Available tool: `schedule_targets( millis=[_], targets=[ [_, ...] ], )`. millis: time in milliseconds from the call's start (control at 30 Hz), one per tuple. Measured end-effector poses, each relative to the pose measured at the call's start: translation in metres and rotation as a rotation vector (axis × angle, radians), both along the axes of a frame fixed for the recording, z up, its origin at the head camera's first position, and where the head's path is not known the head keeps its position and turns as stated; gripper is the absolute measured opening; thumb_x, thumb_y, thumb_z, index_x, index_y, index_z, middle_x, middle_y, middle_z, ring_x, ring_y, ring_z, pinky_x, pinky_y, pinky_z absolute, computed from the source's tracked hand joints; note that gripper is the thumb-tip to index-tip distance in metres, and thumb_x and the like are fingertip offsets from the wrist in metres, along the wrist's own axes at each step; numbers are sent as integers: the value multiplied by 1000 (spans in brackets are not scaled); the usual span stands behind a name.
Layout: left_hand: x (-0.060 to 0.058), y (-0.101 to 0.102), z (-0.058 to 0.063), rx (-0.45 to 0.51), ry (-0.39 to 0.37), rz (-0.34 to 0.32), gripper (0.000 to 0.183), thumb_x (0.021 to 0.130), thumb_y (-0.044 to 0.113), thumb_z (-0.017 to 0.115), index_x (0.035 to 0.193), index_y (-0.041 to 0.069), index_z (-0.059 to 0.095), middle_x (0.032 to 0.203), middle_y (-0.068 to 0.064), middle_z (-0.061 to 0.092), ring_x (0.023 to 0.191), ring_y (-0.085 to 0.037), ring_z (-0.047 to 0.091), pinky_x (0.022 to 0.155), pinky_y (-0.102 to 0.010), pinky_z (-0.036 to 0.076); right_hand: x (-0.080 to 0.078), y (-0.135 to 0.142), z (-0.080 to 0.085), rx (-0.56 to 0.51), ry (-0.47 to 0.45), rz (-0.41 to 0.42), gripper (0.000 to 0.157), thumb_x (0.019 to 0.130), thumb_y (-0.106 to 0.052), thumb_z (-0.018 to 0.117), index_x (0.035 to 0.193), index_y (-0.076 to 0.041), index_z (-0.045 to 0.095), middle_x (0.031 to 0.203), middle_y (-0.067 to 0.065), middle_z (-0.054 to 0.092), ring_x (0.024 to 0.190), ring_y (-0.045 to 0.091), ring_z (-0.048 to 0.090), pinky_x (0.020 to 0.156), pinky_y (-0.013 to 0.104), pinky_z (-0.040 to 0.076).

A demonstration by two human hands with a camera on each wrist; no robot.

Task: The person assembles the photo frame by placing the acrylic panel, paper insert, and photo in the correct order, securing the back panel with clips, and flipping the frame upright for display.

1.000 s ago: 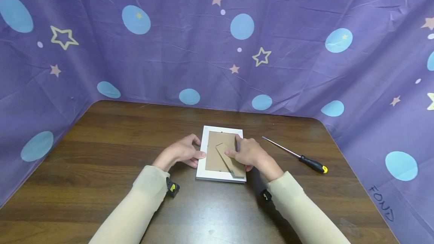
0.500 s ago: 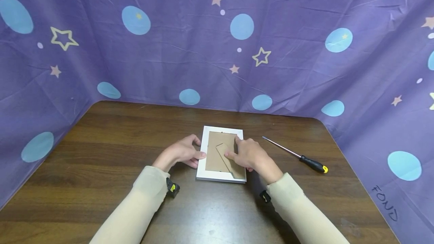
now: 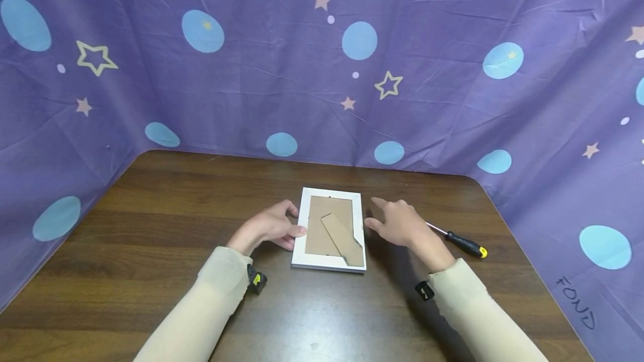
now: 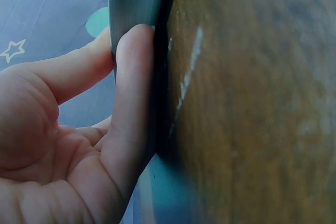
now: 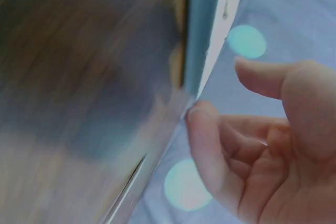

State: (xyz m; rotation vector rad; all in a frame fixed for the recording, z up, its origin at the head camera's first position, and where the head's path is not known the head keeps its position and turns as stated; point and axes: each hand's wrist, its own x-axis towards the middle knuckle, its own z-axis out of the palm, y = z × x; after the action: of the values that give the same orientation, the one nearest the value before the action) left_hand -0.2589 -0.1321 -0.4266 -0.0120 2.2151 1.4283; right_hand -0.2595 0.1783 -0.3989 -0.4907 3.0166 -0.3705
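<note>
A white picture frame (image 3: 319, 261) lies back side up on the table, its brown backing board (image 3: 318, 206) inside the rim. Slantwise on the back is the cardboard easel stand (image 3: 342, 239), folded flat, its lower end over the frame's bottom right corner. My left hand (image 3: 271, 222) holds the frame's left edge, thumb on the rim and fingers against the side (image 4: 135, 3). Just right of the frame, my right hand (image 3: 405, 225) hovers with loosely bent fingers and nothing in them; the right wrist view shows its thumb apart from the frame.
A screwdriver (image 3: 465, 244) with a black and yellow handle lies right of the frame, its shaft partly hidden behind my right hand. Around the wooden table (image 3: 201, 194), a purple curtain (image 3: 282, 88) with stars and blue dots hangs at the back and sides.
My right hand has let go of the frame and easel stand and moved right, now covering part of the screwdriver shaft. The stand, slightly raised earlier, lies flat. My left hand stays put.
</note>
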Motion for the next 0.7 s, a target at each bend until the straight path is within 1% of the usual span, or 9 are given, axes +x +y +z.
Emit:
schedule_targets(
  millis=[33,67,100,167,267,333,467,533,700],
  targets=[
    [0,0,0,-3,1,-1,52,98,7,76,140,-1,45,97,-21,64,74,-24,71,71,-34,69,-1,8,-1,-1,25,3,61,104,-36,68,152,0,56,130,29,70,105,43,74,102,61,58],
    [0,0,0,-6,1,-1,52,99,7,76,140,-1,45,97,-21,64,74,-24,71,71,-34,69,-2,16,-1,-2,48,7,57,103,-34,69,149,0,59,122,27,73,108,44,72,100,61,59],
    [0,1,0,-6,0,0,52,99,7,76,140,-1,45,97,-21,64,74,-24,71,71,-34,69,-3,24,-2,-5,73,13,53,103,-31,69,145,0,62,119,26,75,105,43,73,97,62,60],
    [-1,1,0,-9,0,1,52,99,7,76,140,-1,45,97,-21,65,74,-24,70,71,-34,69,-4,41,-4,-4,129,30,44,101,-27,70,136,0,68,103,20,77,93,39,74,87,61,62],
    [-1,1,0,-9,-4,2,52,99,7,76,141,-1,45,98,-22,65,74,-24,70,71,-35,69,-6,67,-6,2,197,40,36,98,-21,72,127,0,72,86,11,73,82,33,71,76,59,61],
    [-1,1,0,-8,-6,1,53,99,7,76,141,-1,45,99,-22,65,74,-24,70,71,-35,69,-7,84,-7,7,221,44,34,96,-18,73,124,1,72,83,6,70,79,28,69,72,56,60],
    [-2,1,-1,0,-10,1,53,98,6,75,141,-1,44,99,-22,65,74,-24,70,71,-35,69,-8,114,-8,23,208,32,36,97,-20,75,126,1,71,85,4,67,76,21,65,70,51,59],
    [-2,1,-1,3,-12,1,53,99,5,75,141,-2,44,99,-22,65,73,-24,70,71,-35,69,-8,127,-8,37,202,26,35,97,-22,75,124,1,71,90,5,68,78,22,66,71,53,59],
    [-2,2,-1,1,-13,-1,54,98,5,75,142,-2,44,98,-22,65,73,-24,69,70,-35,69,-7,153,-16,89,187,23,33,96,-28,77,116,-3,71,96,10,69,87,32,69,73,57,58]
  ],
)
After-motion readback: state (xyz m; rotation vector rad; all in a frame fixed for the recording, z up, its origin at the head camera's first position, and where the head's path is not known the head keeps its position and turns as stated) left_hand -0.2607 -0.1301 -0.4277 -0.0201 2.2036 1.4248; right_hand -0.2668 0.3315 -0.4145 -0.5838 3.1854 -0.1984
